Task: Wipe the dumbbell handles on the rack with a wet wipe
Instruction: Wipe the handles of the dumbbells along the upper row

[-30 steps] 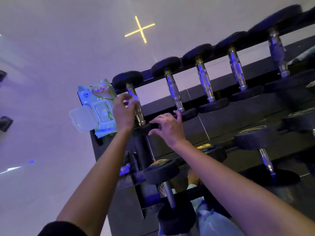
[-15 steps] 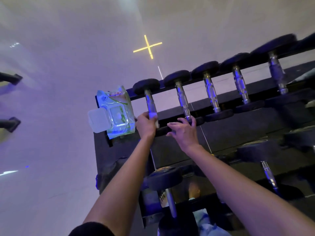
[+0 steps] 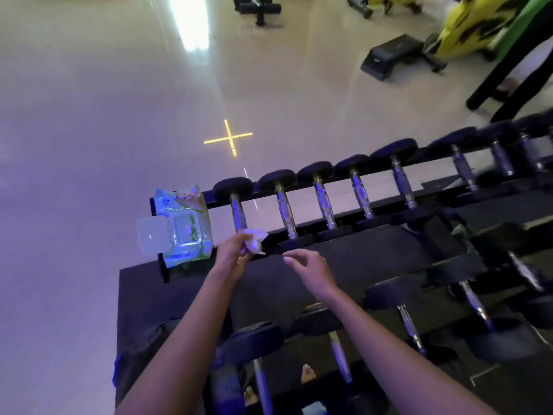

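Several dumbbell handles (image 3: 321, 202), axes front-to-back

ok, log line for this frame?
left hand: holds crumpled white wet wipe by near end of leftmost chrome dumbbell handle | right hand: empty, over black rack shelf | green wipes pack: lid open

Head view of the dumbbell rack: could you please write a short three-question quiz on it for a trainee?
1. Which hand holds the crumpled wipe?
2. True or false: the right hand holds nothing.
3. The lid of the wipes pack is: A) open, B) closed, C) torn off.
Key: 1 left hand; 2 true; 3 A.
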